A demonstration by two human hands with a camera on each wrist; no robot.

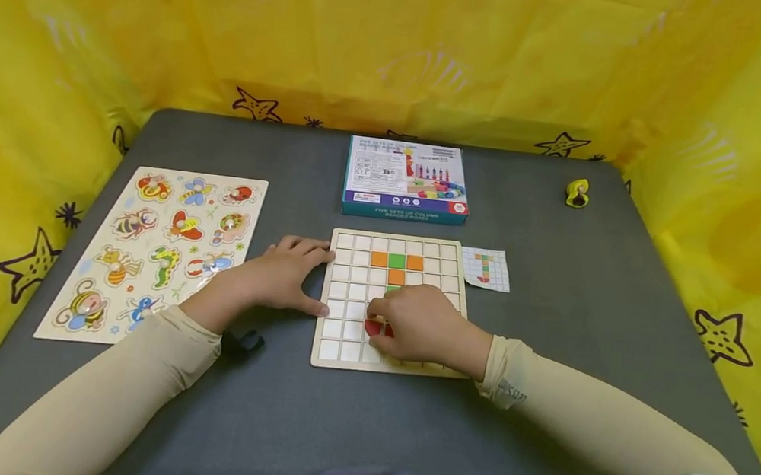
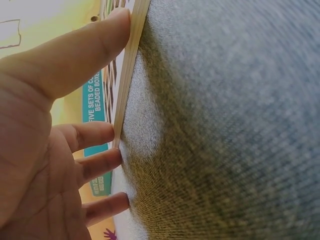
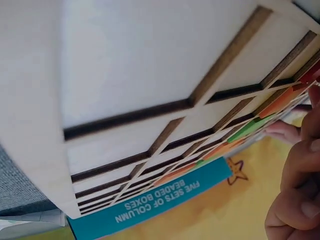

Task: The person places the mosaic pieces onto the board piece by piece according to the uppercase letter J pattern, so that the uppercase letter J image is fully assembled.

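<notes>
A square wooden grid board with white cells lies flat on the table. Orange tiles and a green tile form a row near its top, with another orange tile below. My right hand is over the lower middle of the board, its thumb and curled finger at a red rounded piece. More red shows beside the thumb; the hand hides the cells to its right. Against the board's left edge rest the thumb and fingertips of my left hand, spread apart.
A printed pattern card touches the board's right side. Behind the board stands a boxed set. An insect picture board lies left, partly under the left forearm. A black object and a small yellow item are on the table.
</notes>
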